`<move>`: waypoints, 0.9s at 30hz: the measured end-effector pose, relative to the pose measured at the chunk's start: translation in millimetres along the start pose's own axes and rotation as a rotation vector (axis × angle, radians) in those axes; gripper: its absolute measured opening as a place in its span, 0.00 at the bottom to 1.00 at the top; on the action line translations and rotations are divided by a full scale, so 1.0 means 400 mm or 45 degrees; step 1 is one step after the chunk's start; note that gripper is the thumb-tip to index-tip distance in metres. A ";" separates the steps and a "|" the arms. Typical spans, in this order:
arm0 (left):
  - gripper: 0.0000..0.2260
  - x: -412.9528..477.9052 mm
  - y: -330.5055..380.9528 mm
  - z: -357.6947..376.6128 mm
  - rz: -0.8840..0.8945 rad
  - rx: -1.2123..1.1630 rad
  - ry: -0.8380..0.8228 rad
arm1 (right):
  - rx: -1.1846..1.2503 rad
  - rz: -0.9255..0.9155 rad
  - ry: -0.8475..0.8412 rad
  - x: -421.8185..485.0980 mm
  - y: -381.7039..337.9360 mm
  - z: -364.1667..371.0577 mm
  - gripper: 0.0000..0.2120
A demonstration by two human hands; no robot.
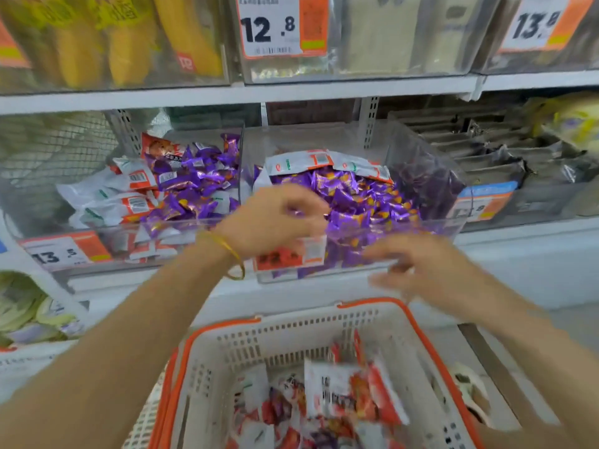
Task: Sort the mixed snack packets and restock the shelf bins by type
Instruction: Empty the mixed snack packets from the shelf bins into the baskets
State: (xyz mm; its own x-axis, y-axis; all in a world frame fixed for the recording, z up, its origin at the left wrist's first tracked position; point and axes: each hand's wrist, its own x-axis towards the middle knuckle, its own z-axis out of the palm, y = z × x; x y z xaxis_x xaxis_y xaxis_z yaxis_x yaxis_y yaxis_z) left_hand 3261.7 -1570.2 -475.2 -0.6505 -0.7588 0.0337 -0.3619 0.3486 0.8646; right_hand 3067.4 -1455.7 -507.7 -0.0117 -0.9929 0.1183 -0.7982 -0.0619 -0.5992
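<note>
Left hand (275,222): raised over the middle bin; fingers (316,205) curled and smeared by motion, a speck of purple among them; cannot tell whether gripping a packet or nothing.
Right hand (431,270): lower and right of the left fingers, just before the bin's front rim; fingers (385,252) spread, loose, gripping nothing.
Bangle (231,254): gold, on the left wrist.
Middle bin (340,275): clear plastic, under and beyond the left fingers.
Purple packets (356,202): shiny, orange-spotted, heaped just past the left fingers; print too small to read.
White-and-orange packets (311,162): at the back of the same bin, well beyond the fingers.
Middle tag (291,257): orange-red, below the left fingers; digits blurred, unreadable.
Left bin (107,226): left of the left fingers; purple and white-and-orange packets mixed together.
Left tag (58,254): reads "13.5".
Upper tags: "12.8" (269,27) high above the fingers, "13.8" (534,24) up and right.
Dark packets (486,157): in rows, right of the right fingers.
Basket (291,325): white, orange rim, beneath both hands.
Red-and-white packets (350,393): inside the basket, below the right fingers; lettering blurred.
</note>
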 end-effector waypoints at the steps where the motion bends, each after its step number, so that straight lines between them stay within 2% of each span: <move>1: 0.17 0.065 0.006 -0.022 0.025 0.225 0.149 | -0.024 -0.029 0.161 0.062 -0.003 -0.043 0.14; 3: 0.36 0.188 -0.018 -0.046 -0.093 0.771 0.210 | -0.166 -0.010 0.327 0.209 0.016 -0.099 0.19; 5: 0.49 0.276 -0.065 -0.041 -0.314 1.076 0.135 | -0.382 0.041 0.226 0.354 0.060 -0.109 0.35; 8: 0.55 0.363 -0.128 -0.023 -0.435 1.206 0.083 | -0.594 0.217 -0.146 0.501 0.139 -0.072 0.54; 10: 0.56 0.398 -0.140 -0.023 -0.449 1.255 0.032 | -0.531 0.319 -0.305 0.562 0.177 -0.050 0.62; 12: 0.57 0.422 -0.149 -0.027 -0.472 1.314 -0.012 | -0.423 0.319 -0.363 0.604 0.193 -0.040 0.66; 13: 0.57 0.431 -0.154 -0.027 -0.484 1.336 -0.027 | -0.382 0.293 -0.338 0.617 0.200 -0.035 0.64; 16: 0.58 0.446 -0.169 -0.030 -0.487 1.319 -0.057 | -0.469 0.167 -0.135 0.628 0.215 -0.015 0.45; 17: 0.58 0.448 -0.171 -0.031 -0.476 1.290 -0.061 | -0.503 0.152 -0.133 0.623 0.216 -0.008 0.45; 19: 0.58 0.452 -0.173 -0.033 -0.454 1.219 -0.035 | -0.483 0.196 -0.187 0.612 0.213 0.008 0.52; 21: 0.57 0.454 -0.176 -0.029 -0.446 1.153 0.018 | -0.486 0.201 -0.134 0.614 0.209 0.026 0.53; 25: 0.43 0.447 -0.189 -0.018 -0.360 1.163 0.181 | -0.544 0.115 0.064 0.622 0.216 0.046 0.41; 27: 0.42 0.445 -0.194 -0.016 -0.350 1.204 0.197 | -0.511 0.105 0.083 0.614 0.220 0.047 0.38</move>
State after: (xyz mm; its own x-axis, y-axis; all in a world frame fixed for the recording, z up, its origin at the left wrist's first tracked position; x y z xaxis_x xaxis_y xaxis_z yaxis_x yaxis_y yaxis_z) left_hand 3178.3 -1735.8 -533.1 -0.3941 -0.9189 0.0156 -0.9139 0.3936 0.0996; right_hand 3005.5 -1706.9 -546.3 -0.1137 -0.9835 0.1405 -0.9643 0.0752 -0.2540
